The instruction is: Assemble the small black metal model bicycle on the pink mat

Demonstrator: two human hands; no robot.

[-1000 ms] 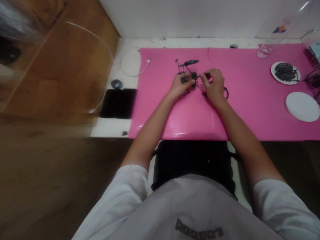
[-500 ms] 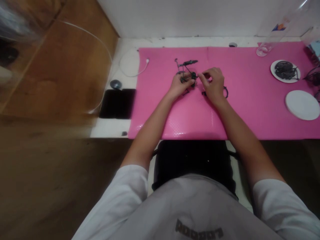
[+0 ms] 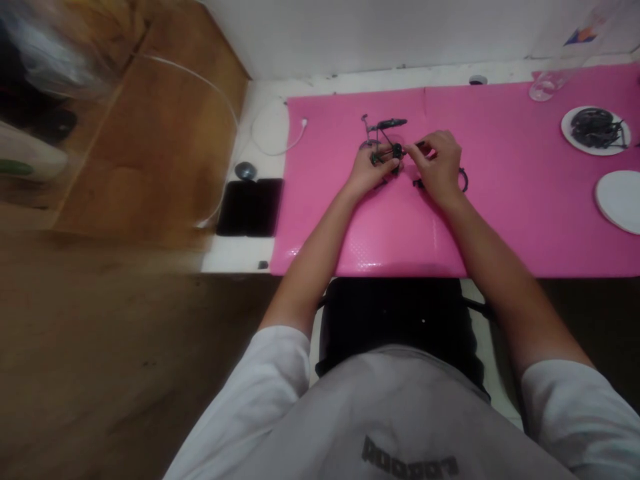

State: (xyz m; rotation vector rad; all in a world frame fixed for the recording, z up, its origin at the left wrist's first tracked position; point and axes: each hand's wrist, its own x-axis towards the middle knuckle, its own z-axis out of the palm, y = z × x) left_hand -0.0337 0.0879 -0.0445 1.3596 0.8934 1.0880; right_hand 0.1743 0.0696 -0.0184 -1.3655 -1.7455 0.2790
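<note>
My left hand [image 3: 366, 172] is closed around a small dark model bicycle frame [image 3: 393, 124], lifted over the pink mat [image 3: 380, 230]. Thin bars and a long dark piece stick out beyond its fingers. At the frame's right end, my right hand [image 3: 441, 165] pinches with thumb and forefinger; whatever lies between those fingertips is too small to make out. A dark curved part [image 3: 465, 179], like a piece of a wheel ring, shows on the mat beside my right hand and is partly hidden by it.
A white plate [image 3: 567, 137] heaped with dark parts stands at the right, near another white plate [image 3: 620, 200]. A clear bottle [image 3: 545, 88] is at the back right. Left of the mat lie a black flat case [image 3: 250, 208], a round dark object [image 3: 245, 171] and a white cable [image 3: 280, 153].
The camera view has turned a little left, so everything sits further right in the picture. Both hands keep nearly the same hold on the bicycle frame.
</note>
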